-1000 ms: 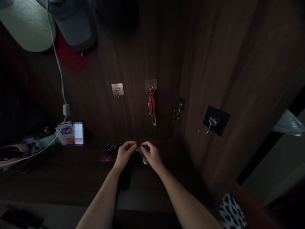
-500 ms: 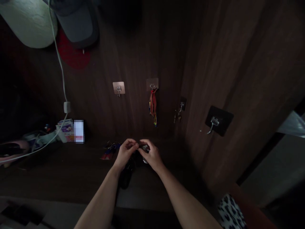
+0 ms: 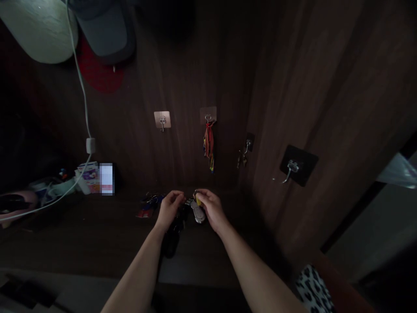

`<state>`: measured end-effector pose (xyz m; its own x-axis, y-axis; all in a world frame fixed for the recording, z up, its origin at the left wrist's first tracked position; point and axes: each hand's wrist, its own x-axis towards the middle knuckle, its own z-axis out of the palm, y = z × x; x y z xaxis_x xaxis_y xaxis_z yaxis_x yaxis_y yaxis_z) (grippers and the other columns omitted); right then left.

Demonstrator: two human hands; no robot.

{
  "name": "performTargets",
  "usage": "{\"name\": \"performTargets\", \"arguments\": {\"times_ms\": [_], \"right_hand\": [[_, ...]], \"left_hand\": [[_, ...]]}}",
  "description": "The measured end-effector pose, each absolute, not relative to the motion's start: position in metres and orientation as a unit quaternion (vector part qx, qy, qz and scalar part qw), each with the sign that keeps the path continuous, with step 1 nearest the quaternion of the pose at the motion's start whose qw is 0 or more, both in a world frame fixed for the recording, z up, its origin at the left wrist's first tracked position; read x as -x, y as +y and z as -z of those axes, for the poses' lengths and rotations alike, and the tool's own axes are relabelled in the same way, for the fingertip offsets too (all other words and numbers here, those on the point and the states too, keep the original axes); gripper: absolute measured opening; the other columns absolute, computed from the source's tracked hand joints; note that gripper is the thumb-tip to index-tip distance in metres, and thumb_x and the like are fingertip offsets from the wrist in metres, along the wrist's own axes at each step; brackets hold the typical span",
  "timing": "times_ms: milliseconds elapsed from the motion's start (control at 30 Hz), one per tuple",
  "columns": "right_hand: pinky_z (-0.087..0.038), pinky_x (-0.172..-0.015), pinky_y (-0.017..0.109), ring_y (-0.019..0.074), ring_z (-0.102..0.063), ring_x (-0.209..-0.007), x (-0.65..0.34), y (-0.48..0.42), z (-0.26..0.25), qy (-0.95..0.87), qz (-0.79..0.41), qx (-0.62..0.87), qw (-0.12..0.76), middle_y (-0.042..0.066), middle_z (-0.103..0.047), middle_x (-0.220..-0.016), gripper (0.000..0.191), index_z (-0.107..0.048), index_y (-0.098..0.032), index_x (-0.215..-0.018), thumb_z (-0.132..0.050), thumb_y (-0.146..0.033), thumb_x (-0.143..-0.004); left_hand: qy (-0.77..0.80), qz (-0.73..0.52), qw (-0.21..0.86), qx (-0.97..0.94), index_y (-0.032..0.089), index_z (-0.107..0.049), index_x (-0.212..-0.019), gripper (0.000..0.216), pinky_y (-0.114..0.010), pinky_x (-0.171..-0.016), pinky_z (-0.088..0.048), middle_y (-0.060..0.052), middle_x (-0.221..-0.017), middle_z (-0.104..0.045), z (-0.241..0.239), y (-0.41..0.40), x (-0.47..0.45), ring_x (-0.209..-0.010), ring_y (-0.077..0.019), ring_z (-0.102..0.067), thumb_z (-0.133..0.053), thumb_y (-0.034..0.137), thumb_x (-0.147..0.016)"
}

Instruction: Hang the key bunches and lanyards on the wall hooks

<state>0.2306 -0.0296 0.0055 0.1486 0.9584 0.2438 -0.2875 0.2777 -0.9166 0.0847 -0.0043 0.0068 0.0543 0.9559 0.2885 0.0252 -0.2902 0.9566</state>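
My right hand (image 3: 211, 208) pinches a small yellow tag (image 3: 198, 200) with a metal ring at its top. A silver-grey fob-like piece (image 3: 198, 213) hangs or lies just below those fingers. My left hand (image 3: 170, 211) is closed in a pinch, and what sits between its fingertips is too small and dark to name. Between and below the hands are dark straps or key pieces (image 3: 177, 226), hard to make out. Left of my left hand, a bunch of keys with blue and red tags (image 3: 150, 206) lies on the dark wooden shelf (image 3: 110, 243).
On the back panel are an adhesive hook (image 3: 162, 120), colourful cords (image 3: 209, 141) on another, and small keys (image 3: 242, 159) on a corner hook. A black-backed hook (image 3: 297, 166) is on the right wall. Boxes (image 3: 89, 178) and a white cable (image 3: 85, 104) are at left.
My hands have drawn apart from where their fingertips met. The yellow tag and ring now show in my right hand, and the silver-grey piece is more exposed.
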Motion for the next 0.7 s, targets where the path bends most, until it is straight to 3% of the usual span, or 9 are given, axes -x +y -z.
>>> {"name": "performTargets", "arguments": {"times_ms": [100,400,700], "right_hand": [[-0.047,-0.06,0.025,0.0154,-0.061,-0.075,-0.235,-0.031,-0.009,-0.378,-0.56,0.299,0.674,0.002,-0.065,-0.078,0.021,-0.061,-0.021,-0.083,-0.066,-0.035,-0.068],[-0.048,-0.057,0.017,0.0087,-0.063,-0.07,-0.245,-0.034,-0.016,-0.175,-0.676,0.18,0.693,-0.003,-0.067,-0.072,0.011,-0.064,-0.02,-0.08,-0.067,-0.021,-0.07],[-0.049,-0.053,0.016,0.0067,-0.063,-0.063,-0.263,-0.029,-0.025,-0.072,-0.684,0.104,0.718,-0.003,-0.067,-0.068,0.006,-0.064,-0.018,-0.076,-0.057,-0.018,-0.078]], "left_hand": [[0.437,-0.552,0.396,-0.589,0.016,-0.062,-0.08,0.036,-0.026,-0.063,-0.046,-0.003,-0.07,-0.066,0.001,0.003,-0.083,-0.071,-0.0171,-0.064,-0.063,0.048,-0.065],[0.517,-0.474,0.238,-0.672,0.019,-0.062,-0.081,0.022,-0.026,-0.067,-0.044,-0.001,-0.072,-0.067,0.008,0.007,-0.077,-0.07,-0.0159,-0.062,-0.05,0.036,-0.075],[0.544,-0.41,0.233,-0.694,0.02,-0.063,-0.08,0.024,-0.025,-0.071,-0.044,-0.002,-0.08,-0.068,0.006,0.006,-0.076,-0.076,-0.0166,-0.062,-0.047,0.035,-0.074]]}}
